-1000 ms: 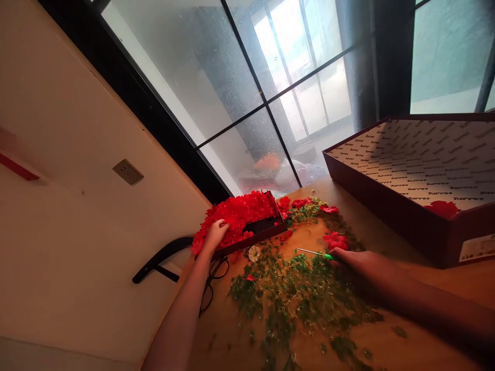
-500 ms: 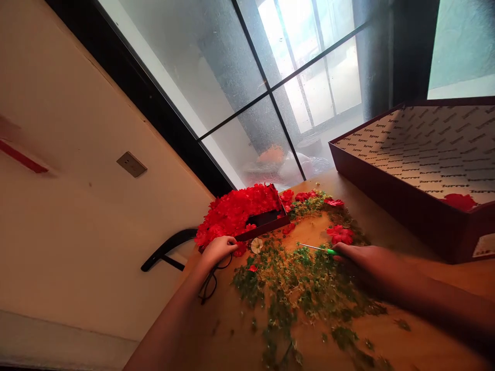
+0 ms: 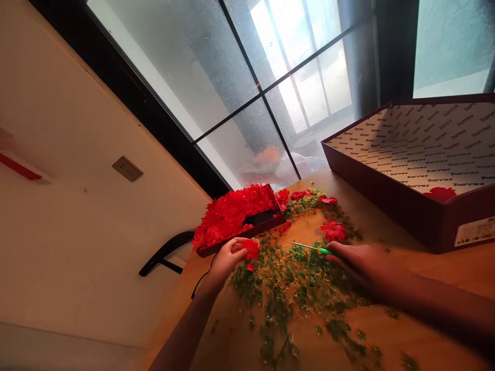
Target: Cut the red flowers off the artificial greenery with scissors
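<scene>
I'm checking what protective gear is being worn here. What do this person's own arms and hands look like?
The left hand and right hand are bare, with no gloves. The left forearm and right forearm are bare too, with no sleeves in view. No watch or bracelet shows, though shadow on the right forearm could hide small details.

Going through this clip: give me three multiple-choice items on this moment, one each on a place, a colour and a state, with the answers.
1. Where is the flower-covered tray? A on the floor; B on the wooden table; C inside the large box.
2. What colour is the handle of the tool in the right hand? A green; B red; C black.
3. What is the left hand doing? A resting flat; B holding the tool; C gripping a red flower.

1 B: its dark rim sits on the wood.
2 A: green shows behind the thin metal tip.
3 C: the fingers close on the bloom.
</scene>
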Demonstrator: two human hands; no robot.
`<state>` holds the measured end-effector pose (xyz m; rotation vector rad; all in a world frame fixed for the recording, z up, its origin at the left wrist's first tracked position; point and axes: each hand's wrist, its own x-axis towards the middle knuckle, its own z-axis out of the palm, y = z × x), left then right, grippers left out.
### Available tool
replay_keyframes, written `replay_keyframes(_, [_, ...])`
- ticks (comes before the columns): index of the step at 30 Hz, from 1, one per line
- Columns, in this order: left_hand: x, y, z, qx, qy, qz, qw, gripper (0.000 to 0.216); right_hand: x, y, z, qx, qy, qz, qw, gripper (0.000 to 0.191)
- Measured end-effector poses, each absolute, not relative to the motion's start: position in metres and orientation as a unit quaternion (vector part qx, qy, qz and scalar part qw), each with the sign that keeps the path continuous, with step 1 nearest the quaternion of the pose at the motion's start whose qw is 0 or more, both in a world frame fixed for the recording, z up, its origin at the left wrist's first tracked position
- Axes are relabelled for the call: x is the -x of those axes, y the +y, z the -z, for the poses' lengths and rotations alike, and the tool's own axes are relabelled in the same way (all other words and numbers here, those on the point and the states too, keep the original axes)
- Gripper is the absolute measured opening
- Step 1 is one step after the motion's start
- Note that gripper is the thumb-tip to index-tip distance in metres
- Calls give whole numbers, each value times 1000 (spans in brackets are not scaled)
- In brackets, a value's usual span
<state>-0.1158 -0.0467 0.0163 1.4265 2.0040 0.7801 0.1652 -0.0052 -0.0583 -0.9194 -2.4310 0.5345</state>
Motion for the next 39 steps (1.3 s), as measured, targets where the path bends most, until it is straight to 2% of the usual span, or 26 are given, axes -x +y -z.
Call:
replay_keyframes(3, [77,-52,-15,-476,704,-375,370,16,-162,-19,55,301,-893,-224,248,30])
replay_keyframes(8, [38,-50,-4,-415,672,-439,428,16,-160,-27,53,280,-901,-221,248,30])
replay_keyframes(20, [32,-56,11,-378,630,-497,462,23,-159,-25,53,346,-896,-166,223,26])
replay_keyframes(39, [37,-61,21,-435,632,-493,409,19,-159,-28,49,349,-904,-143,200,25])
